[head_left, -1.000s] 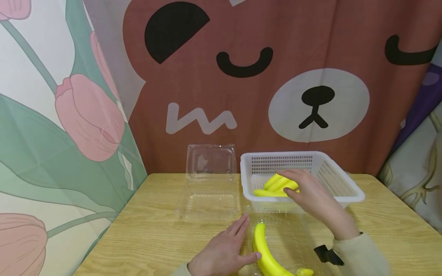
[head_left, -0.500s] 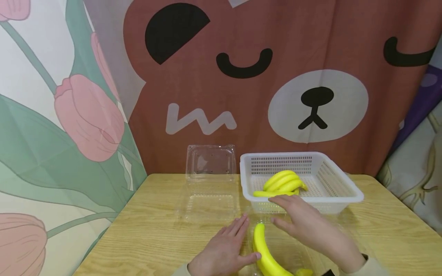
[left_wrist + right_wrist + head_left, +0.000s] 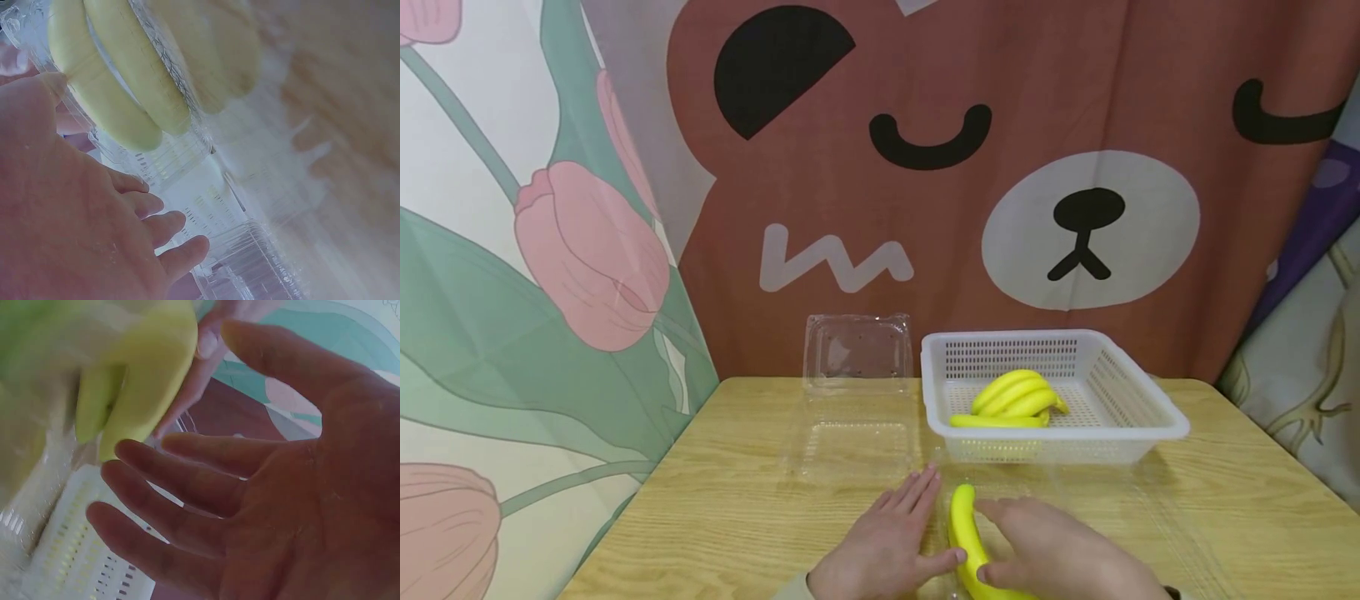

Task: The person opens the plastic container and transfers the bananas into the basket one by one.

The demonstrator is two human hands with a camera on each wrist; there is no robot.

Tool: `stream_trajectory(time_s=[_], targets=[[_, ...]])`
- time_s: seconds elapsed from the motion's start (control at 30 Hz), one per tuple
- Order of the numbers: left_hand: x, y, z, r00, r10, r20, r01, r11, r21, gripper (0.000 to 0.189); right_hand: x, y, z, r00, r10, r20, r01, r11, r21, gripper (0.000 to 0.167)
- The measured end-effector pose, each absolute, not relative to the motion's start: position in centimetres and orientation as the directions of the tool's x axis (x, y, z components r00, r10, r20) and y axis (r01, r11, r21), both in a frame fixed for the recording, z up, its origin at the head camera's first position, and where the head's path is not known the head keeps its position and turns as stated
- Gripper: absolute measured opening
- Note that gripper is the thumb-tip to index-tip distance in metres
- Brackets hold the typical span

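A curved yellow banana (image 3: 967, 533) lies in a clear plastic clamshell box at the near edge of the table. My left hand (image 3: 880, 537) rests along the box's left side with straight fingers, its thumb tip at the banana. To the banana's right is my right hand (image 3: 1060, 546), fingers extended and holding nothing; it covers part of the box. In the left wrist view a second banana (image 3: 140, 69) lies beside the first banana (image 3: 103, 81) in the box. The right wrist view has my right palm (image 3: 281, 506) spread near a banana (image 3: 159, 375).
Behind the near box stands a white slotted basket (image 3: 1150, 432), with a bunch of bananas (image 3: 1015, 395) and a banana lying low in front inside it. Another clear clamshell box (image 3: 859, 358) stands open left of the basket. A printed curtain (image 3: 820, 192) hangs behind the table (image 3: 700, 500).
My right hand has left the bananas in the basket and moved back toward me, down beside the banana in the near box. The left hand stays in place.
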State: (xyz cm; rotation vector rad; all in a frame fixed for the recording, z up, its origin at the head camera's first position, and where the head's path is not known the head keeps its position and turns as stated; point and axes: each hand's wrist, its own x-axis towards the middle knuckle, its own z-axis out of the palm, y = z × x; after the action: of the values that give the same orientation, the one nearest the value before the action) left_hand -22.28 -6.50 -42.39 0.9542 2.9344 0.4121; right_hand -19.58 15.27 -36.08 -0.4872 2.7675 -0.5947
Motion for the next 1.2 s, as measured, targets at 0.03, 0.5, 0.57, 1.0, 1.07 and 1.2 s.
stream_trajectory(time_s=[0.03, 0.5, 0.57, 1.0, 1.07, 1.2], targets=[[-22.3, -6.5, -42.4, -0.812, 0.582, 0.053, 0.574, 0.777, 0.259, 0.095, -19.6, 15.1, -36.2, -0.905, -0.377, -0.195, -0.268, 0.864, -0.426, 0.061], [-22.2, -6.5, -42.3, -0.812, 0.581, 0.047, 0.572, 0.779, 0.256, 0.095, -19.0, 14.3, -38.0, -0.897, -0.407, -0.170, -0.303, 0.849, -0.433, 0.082], [-22.3, -6.5, -42.3, -0.810, 0.584, 0.056, 0.577, 0.776, 0.254, 0.094, -19.0, 14.3, -38.2, -0.892, -0.427, -0.147, -0.331, 0.840, -0.430, 0.084], [-22.8, -6.8, -42.4, -0.797, 0.603, 0.039, 0.588, 0.759, 0.281, 0.095, -19.1, 13.4, -39.0, -0.903, -0.422, -0.086, -0.349, 0.834, -0.426, 0.078], [-22.9, -6.9, -42.4, -0.792, 0.608, 0.051, 0.596, 0.753, 0.279, 0.094, -19.1, 13.4, -39.0, -0.897, -0.437, -0.059, -0.377, 0.830, -0.412, 0.076], [-23.0, -6.9, -42.3, -0.786, 0.615, 0.062, 0.605, 0.745, 0.279, 0.094, -19.1, 13.5, -39.0, -0.891, -0.454, -0.027, -0.406, 0.821, -0.403, 0.076]])
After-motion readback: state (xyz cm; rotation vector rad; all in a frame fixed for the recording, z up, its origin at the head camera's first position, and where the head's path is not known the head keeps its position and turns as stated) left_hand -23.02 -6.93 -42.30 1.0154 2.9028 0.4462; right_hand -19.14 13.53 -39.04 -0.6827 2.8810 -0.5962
